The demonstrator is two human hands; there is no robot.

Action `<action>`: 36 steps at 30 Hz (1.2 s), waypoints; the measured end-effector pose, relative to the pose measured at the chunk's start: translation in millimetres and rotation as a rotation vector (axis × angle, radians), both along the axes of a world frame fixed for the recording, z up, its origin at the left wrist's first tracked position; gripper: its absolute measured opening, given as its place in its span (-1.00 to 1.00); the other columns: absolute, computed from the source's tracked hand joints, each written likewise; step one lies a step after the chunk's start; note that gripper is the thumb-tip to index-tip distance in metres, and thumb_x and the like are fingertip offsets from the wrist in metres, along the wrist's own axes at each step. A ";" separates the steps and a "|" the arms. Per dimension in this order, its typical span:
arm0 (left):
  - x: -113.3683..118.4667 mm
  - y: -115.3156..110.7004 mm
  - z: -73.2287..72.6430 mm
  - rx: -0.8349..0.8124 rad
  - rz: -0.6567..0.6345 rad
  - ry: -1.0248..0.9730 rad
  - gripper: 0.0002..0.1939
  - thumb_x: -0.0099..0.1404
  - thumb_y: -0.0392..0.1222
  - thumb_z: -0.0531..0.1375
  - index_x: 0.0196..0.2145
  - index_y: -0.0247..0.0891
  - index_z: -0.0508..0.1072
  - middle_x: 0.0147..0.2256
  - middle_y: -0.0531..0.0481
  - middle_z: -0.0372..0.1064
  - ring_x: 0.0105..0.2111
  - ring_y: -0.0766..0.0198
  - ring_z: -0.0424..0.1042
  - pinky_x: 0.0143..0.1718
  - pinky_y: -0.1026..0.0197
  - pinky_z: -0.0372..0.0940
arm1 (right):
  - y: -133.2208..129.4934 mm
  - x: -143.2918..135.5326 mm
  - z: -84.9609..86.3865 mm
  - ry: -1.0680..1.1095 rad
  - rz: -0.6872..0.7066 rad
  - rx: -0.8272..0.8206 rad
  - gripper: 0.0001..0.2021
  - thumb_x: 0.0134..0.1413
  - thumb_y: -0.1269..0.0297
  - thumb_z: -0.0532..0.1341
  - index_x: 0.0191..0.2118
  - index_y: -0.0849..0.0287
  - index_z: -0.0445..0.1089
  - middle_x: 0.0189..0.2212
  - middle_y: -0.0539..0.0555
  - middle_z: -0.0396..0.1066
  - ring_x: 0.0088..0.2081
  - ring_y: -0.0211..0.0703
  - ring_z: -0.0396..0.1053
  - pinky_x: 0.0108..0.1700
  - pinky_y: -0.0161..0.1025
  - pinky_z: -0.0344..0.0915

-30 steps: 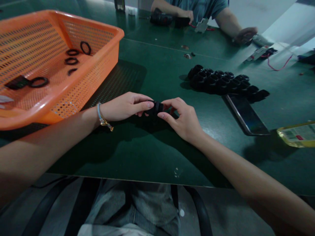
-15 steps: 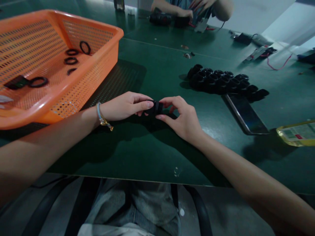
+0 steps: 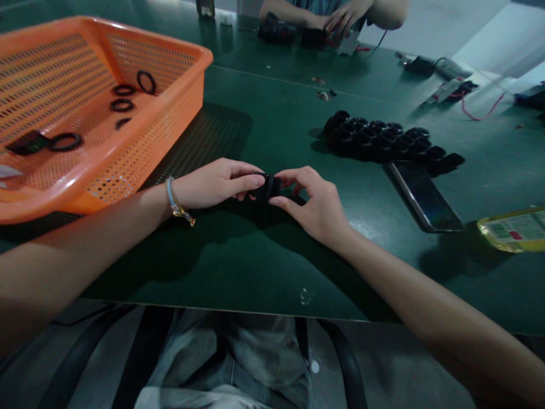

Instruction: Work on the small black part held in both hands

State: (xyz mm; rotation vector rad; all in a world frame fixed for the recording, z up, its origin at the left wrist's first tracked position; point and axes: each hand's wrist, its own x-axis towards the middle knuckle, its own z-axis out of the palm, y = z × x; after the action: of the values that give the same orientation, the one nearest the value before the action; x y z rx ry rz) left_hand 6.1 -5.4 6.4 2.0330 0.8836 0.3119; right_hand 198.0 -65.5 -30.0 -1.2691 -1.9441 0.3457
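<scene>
A small black cylindrical part [image 3: 269, 186] with a raised band is held between my two hands, just above the green table. My left hand [image 3: 221, 184] pinches its left end with the thumb on top and the fingers curled behind. At its right end, the thumb and fingertips of my right hand [image 3: 317, 201] close around the edge. My fingers cover much of the part, so its exact kind is unclear. To the right, a cluster of similar black round parts [image 3: 378, 139] stands on the table.
An orange perforated basket [image 3: 170, 105] at left holds several black rings [image 3: 122, 105]. A phone [image 3: 426, 199] lies beside the black cluster, with a yellow-labelled container [image 3: 515, 230] farther right. Across the table [image 3: 264, 125], a co-worker's hands [image 3: 344, 17] are near a dark tool [image 3: 276, 29].
My hands stay in nearly the same place, with only a slight shift of the banded part between the fingertips. The co-worker's raised hand has come down towards the things before it.
</scene>
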 end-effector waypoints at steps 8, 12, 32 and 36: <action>-0.4 -0.7 0.0 -0.027 0.008 -0.005 -0.59 0.25 -0.12 0.05 -0.07 -0.43 0.45 -0.48 0.09 0.32 -0.49 0.42 0.26 -0.43 0.40 0.18 | 0.0 -0.7 0.7 -0.012 -0.011 -0.001 -0.80 -0.06 0.37 0.33 -0.23 0.14 0.44 -0.36 0.01 0.49 -0.27 -0.18 0.41 -0.30 -0.22 0.36; -1.1 -1.3 0.8 -0.020 0.011 0.006 -0.60 0.25 -0.14 0.04 -0.06 -0.42 0.45 -0.47 0.08 0.34 -0.48 0.41 0.27 -0.42 0.39 0.18 | -0.8 -0.2 -0.2 -0.014 -0.009 -0.004 -0.80 -0.05 0.37 0.32 -0.23 0.14 0.44 -0.37 0.01 0.49 -0.28 -0.18 0.41 -0.31 -0.23 0.35; -1.0 -1.0 1.2 -0.004 -0.013 0.019 -0.61 0.26 -0.15 0.04 -0.06 -0.41 0.45 -0.41 0.04 0.40 -0.47 0.41 0.29 -0.40 0.38 0.21 | 0.6 -1.2 2.7 -0.034 -0.010 -0.061 -0.84 -0.01 0.32 0.30 -0.25 0.17 0.44 -0.39 0.02 0.47 -0.28 -0.17 0.38 -0.32 -0.23 0.33; -0.3 -1.6 1.4 -0.001 -0.002 0.031 -0.59 0.26 -0.13 0.04 -0.04 -0.39 0.45 -0.39 0.02 0.41 -0.47 0.40 0.30 -0.39 0.37 0.23 | 0.9 -1.6 2.9 -0.040 -0.013 -0.065 -0.85 0.00 0.29 0.30 -0.25 0.16 0.44 -0.39 0.03 0.47 -0.28 -0.16 0.38 -0.30 -0.22 0.33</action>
State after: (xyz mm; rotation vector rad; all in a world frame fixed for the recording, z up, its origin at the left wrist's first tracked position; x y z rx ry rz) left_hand 5.8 -7.0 7.7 2.0424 0.9004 0.2792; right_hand 196.4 -64.7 -27.1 -1.3395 -1.9715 0.3817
